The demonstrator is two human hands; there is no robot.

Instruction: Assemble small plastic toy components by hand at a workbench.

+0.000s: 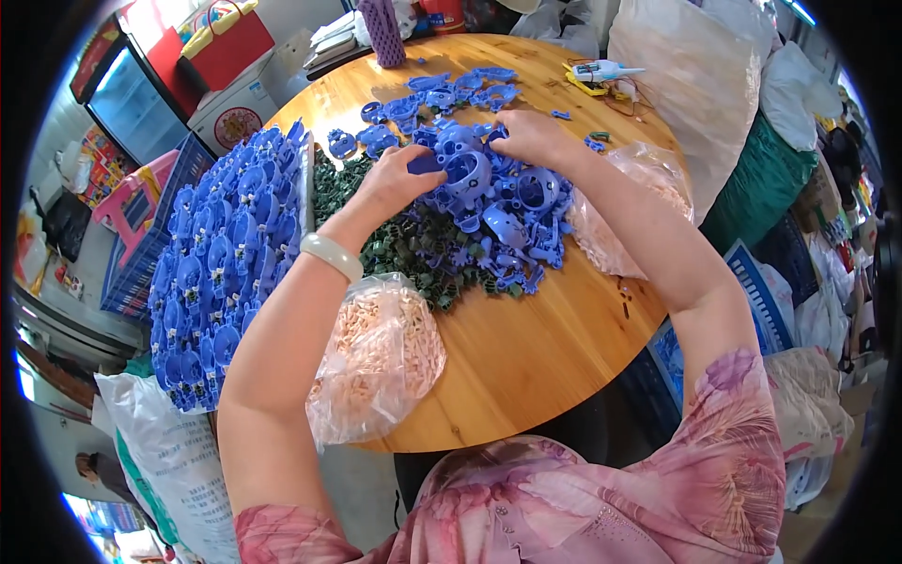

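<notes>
A heap of blue plastic parts (505, 224), many with round ring openings, lies in the middle of the table. My left hand (398, 180) reaches its left side, with a blue plastic part (426, 163) between thumb and fingers. At the heap's far right side, my right hand (537, 139) is closed with thumb and fingertips on the edge of a blue part; its tips are partly hidden. Dark green small plastic pieces (413, 246) lie under and left of the heap. More blue parts (442, 97) are spread beyond my hands.
A tray stacked with rows of blue assemblies (225, 258) stands at the left. Clear bags of small peach-coloured pieces lie near me (381, 352) and at the right (648, 188). A white-and-blue tool (606, 71) with wires and a purple mesh holder (381, 33) stand farther back.
</notes>
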